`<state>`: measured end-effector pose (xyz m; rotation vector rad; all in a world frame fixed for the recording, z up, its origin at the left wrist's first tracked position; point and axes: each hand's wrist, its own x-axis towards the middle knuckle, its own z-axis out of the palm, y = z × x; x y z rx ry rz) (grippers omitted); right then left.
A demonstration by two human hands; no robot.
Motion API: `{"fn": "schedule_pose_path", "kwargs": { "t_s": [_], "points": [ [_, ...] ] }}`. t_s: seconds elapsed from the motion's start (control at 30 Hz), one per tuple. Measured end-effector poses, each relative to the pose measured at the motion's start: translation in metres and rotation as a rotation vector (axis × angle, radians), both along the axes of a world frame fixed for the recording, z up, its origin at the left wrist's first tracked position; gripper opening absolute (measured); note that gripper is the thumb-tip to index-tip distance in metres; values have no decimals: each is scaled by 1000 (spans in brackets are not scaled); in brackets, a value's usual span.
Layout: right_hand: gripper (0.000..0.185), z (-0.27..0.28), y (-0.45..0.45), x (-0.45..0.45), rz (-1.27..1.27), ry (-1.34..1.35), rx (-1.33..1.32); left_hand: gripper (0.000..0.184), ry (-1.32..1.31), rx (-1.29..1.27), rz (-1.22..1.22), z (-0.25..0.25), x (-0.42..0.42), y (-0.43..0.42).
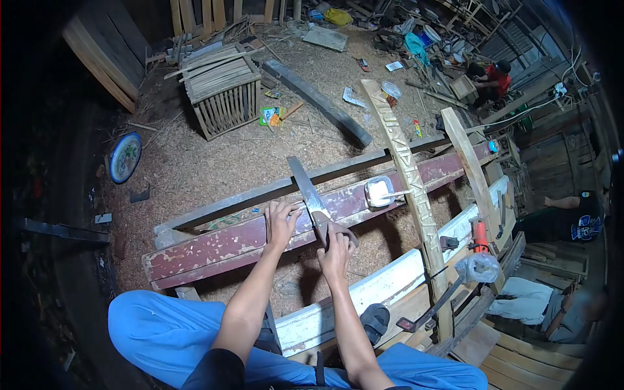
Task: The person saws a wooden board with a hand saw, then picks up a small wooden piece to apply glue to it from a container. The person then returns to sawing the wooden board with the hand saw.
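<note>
My right hand (336, 252) is wrapped round the dark handle of a hand saw (305, 186). The saw's metal blade points away from me and lies across the worn red plank (227, 247). Just left of the blade, my left hand (281, 222) presses down on the plank with bent fingers. A thin, pale piece of wood (299, 207) shows at its fingertips, close to the saw; most of it is hidden by the hand.
A white tub (379, 193) with a stick stands on the plank. A carved board (409, 169) and a plain board (468, 159) cross the beams. An orange power tool (480, 237) lies right. A slatted crate (224, 91) stands beyond. Other people, one in red (499, 81), are at right.
</note>
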<state>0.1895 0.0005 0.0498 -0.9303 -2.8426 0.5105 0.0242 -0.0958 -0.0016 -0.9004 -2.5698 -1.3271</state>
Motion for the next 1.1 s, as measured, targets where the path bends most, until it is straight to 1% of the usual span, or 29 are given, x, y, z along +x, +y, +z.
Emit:
{"fn": "schedule_pose_path", "kwargs": {
  "t_s": [0.03, 0.1, 0.13, 0.17, 0.23, 0.27, 0.3, 0.37, 0.4, 0.47, 0.53, 0.6, 0.63, 0.7, 0.73, 0.87, 0.93, 0.97, 1.03, 1.07, 1.1],
  "points": [
    [92, -4, 0, -2, -1, -9, 2, 17, -9, 2, -1, 0, 0, 0],
    [85, -2, -6, -10, 8, 167, -120, 17, 79, -80, 30, -1, 3, 1],
    [74, 2, -11, -15, -42, 213, -139, 16, 91, -84, 29, -1, 4, 2],
    [74, 7, -12, -18, -47, 205, -141, 16, 83, -87, 24, -1, 4, 1],
    [60, 24, -12, -26, -312, 284, -556, 13, 103, -112, -36, -1, 2, 0],
    [48, 28, -14, -25, -296, 314, -564, 11, 126, -107, -68, 0, 1, -1],
    [48, 28, -18, -23, -298, 311, -565, 11, 123, -109, -68, -1, -5, -3],
    [45, 30, -26, -13, -260, 461, -599, 10, 139, -136, -265, -6, -15, -5],
    [45, 27, -34, -10, -261, 443, -500, 9, 135, -169, -327, -3, -20, -6],
    [44, 22, -44, -7, -253, 403, -500, 10, 137, -161, -337, -3, -21, -5],
    [43, 29, -51, -14, -246, 362, -503, 11, 145, -157, -372, -3, -23, -5],
    [45, 37, -56, -21, -294, 192, -500, 12, 119, -160, -382, -3, -24, -7],
    [45, 32, -57, -23, -287, 180, -496, 14, 105, -155, -385, -4, -25, -5],
    [45, 23, -62, -22, -200, 338, -345, 14, 98, -142, -371, -5, -23, -4],
    [46, 20, -62, -22, -190, 347, -342, 13, 91, -155, -372, -4, -24, -4],
    [45, 32, -62, -25, -213, 233, -358, 11, 113, -151, -358, -4, -27, -3],
    [46, 37, -61, -26, -290, 246, -514, 10, 86, -158, -355, -2, -25, -1],
    [46, 40, -59, -26, -285, 250, -512, 10, 91, -156, -352, -1, -25, 1],
    [46, 42, -58, -23, -356, 333, -695, 9, 116, -137, -354, -2, -24, -1],
    [46, 31, -56, -21, -360, 449, -771, 8, 108, -149, -354, -3, -24, -2],
    [46, 33, -57, -21, -354, 447, -776, 8, 108, -153, -348, -3, -23, -3]
  ]
}}
